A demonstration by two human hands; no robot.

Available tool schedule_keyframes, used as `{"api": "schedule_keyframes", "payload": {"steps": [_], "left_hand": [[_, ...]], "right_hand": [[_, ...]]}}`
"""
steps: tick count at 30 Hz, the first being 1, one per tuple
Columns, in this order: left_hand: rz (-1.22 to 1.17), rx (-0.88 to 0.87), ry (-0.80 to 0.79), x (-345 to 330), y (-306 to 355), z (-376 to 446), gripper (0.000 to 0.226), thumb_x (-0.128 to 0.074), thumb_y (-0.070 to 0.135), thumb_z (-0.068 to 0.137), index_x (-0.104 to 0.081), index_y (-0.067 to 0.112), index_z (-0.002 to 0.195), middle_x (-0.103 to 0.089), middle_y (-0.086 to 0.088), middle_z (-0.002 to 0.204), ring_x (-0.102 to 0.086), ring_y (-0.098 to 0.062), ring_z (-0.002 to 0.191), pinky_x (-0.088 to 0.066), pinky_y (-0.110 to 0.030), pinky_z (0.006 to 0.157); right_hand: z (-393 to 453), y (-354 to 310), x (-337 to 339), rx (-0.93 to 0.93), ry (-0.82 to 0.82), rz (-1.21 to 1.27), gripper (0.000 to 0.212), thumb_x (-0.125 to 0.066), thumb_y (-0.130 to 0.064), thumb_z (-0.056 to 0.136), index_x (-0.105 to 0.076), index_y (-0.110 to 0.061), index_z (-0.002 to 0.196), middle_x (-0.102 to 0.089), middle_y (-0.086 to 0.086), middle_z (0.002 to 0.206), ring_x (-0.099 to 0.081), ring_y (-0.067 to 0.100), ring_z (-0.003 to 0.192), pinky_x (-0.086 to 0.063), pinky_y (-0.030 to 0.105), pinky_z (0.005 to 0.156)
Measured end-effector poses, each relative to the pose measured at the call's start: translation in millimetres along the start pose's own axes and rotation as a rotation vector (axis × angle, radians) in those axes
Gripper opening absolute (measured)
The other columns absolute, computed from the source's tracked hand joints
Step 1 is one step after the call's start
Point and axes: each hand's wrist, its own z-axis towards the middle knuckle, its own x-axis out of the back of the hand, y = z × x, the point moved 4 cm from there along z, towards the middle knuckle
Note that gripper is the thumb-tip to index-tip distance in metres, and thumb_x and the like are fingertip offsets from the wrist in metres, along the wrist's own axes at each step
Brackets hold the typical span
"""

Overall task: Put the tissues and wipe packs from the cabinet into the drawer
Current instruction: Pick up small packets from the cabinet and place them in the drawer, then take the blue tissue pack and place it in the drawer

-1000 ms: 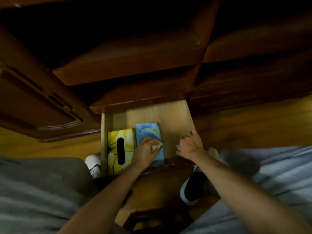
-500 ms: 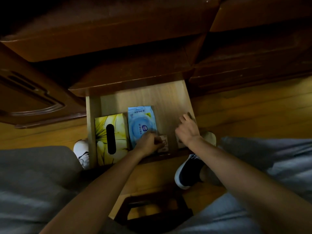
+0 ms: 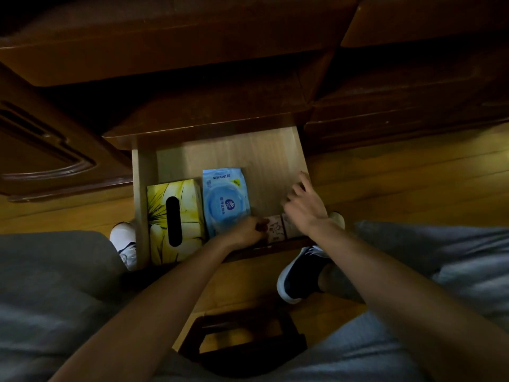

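Observation:
The pale wooden drawer (image 3: 225, 150) is pulled open below the dark cabinet. A yellow flowered tissue box (image 3: 158, 216) lies at its left, with a blue wipe pack (image 3: 224, 199) right beside it. Two small patterned tissue packs (image 3: 276, 230) stand against the drawer's front wall. My left hand (image 3: 243, 232) is curled at the front of the drawer and pinches the left small pack, covering the wipe pack's near end. My right hand (image 3: 304, 208) hovers over the right small pack with loose fingers, holding nothing.
An open cabinet door (image 3: 46, 150) hangs at the left. My grey-trousered knees flank the drawer, with a white shoe (image 3: 124, 238) at the left and a dark shoe (image 3: 297, 277) at the right. A dark wooden stool (image 3: 242, 337) sits on the floor between my legs.
My left hand has carried a small tissue pack down to the drawer's front right. The right hand has set its pack beside it and lifted its fingers. The view has tilted downward.

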Motion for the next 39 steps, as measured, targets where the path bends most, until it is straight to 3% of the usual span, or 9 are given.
{"api": "schedule_keyframes", "payload": {"steps": [4, 7, 13, 17, 20, 23, 28, 35, 39], "left_hand": [[0.036, 0.069, -0.07, 0, 11, 8, 0.015, -0.054, 0.014, 0.094, -0.068, 0.009, 0.095, -0.068, -0.01, 0.098, -0.061, -0.019, 0.081, -0.043, -0.025, 0.062], [-0.015, 0.096, -0.086, 1, 12, 5, 0.025, -0.053, 0.016, 0.096, -0.068, 0.007, 0.112, -0.068, -0.011, 0.11, -0.061, -0.018, 0.09, -0.05, -0.03, 0.078], [-0.024, 0.02, 0.098, 30, 22, -32, 0.031, -0.051, 0.017, 0.1, -0.061, 0.011, 0.13, -0.064, -0.01, 0.127, -0.059, -0.024, 0.117, -0.045, -0.028, 0.091], [0.015, -0.099, 0.354, 106, 69, -73, 0.035, -0.055, 0.017, 0.097, -0.061, 0.019, 0.131, -0.063, -0.002, 0.13, -0.06, -0.017, 0.117, -0.046, -0.02, 0.088], [0.068, -0.25, 0.632, 175, 126, -133, 0.029, -0.056, 0.02, 0.097, -0.063, 0.036, 0.12, -0.065, 0.011, 0.116, -0.066, -0.01, 0.106, -0.056, -0.027, 0.086], [0.308, -0.433, 1.017, 238, 191, -211, 0.021, -0.055, 0.029, 0.095, -0.066, 0.04, 0.109, -0.063, 0.022, 0.108, -0.065, -0.001, 0.085, -0.055, -0.022, 0.07], [0.559, -0.615, 1.609, 326, 285, -302, 0.01, -0.056, 0.031, 0.088, -0.066, 0.03, 0.091, -0.066, 0.011, 0.09, -0.061, -0.01, 0.076, -0.039, -0.023, 0.051], [0.719, -0.176, 1.326, 416, 312, -260, 0.055, -0.038, 0.06, 0.093, -0.065, 0.018, 0.116, -0.06, -0.011, 0.12, -0.049, -0.031, 0.115, -0.044, -0.045, 0.093], [0.668, -0.146, 1.287, 422, 303, -239, 0.075, -0.023, 0.074, 0.088, -0.062, 0.019, 0.121, -0.054, -0.011, 0.127, -0.044, -0.03, 0.122, -0.04, -0.047, 0.1]], "right_hand": [[-1, -3, -5, 0.039, -0.065, -0.012, 0.006, -0.067, -0.031, 0.09, -0.072, -0.03, 0.089, -0.076, -0.006, 0.101, -0.047, 0.026, 0.137, 0.017, 0.063, 0.118], [-4, -2, -3, 0.038, -0.155, -0.033, 0.027, -0.066, -0.026, 0.089, -0.055, -0.026, 0.065, -0.077, -0.005, 0.093, -0.05, 0.023, 0.137, 0.026, 0.061, 0.113], [-19, 4, 27, 0.035, -0.134, 0.034, 0.022, -0.061, -0.028, 0.094, -0.073, -0.029, 0.113, -0.073, 0.0, 0.118, -0.037, 0.028, 0.145, 0.012, 0.061, 0.12], [-43, 33, 95, -0.05, 0.194, 0.35, 0.035, -0.055, -0.024, 0.099, -0.064, -0.028, 0.132, -0.065, 0.001, 0.136, -0.044, 0.023, 0.138, -0.018, 0.047, 0.121], [-78, 75, 170, -0.212, 0.64, 0.604, 0.027, -0.059, -0.023, 0.098, -0.069, -0.032, 0.122, -0.072, -0.007, 0.119, -0.062, 0.012, 0.112, -0.049, 0.029, 0.092], [-120, 125, 249, -0.311, 1.001, 0.731, 0.018, -0.059, -0.025, 0.098, -0.069, -0.033, 0.111, -0.073, -0.012, 0.098, -0.068, 0.005, 0.088, -0.055, 0.024, 0.068], [-164, 202, 373, -0.361, 1.384, 0.834, 0.023, -0.059, -0.025, 0.093, -0.058, -0.034, 0.114, -0.068, -0.014, 0.097, -0.066, 0.009, 0.089, -0.049, 0.028, 0.065], [-111, 273, 454, -0.598, 1.24, 0.958, 0.056, -0.062, -0.042, 0.093, -0.043, -0.022, 0.142, -0.055, 0.007, 0.139, -0.053, 0.029, 0.126, -0.046, 0.04, 0.082], [-67, 311, 473, -0.806, 1.085, 0.875, 0.072, -0.061, -0.058, 0.09, -0.036, -0.023, 0.147, -0.037, 0.016, 0.154, -0.034, 0.037, 0.142, -0.042, 0.052, 0.103]]}}
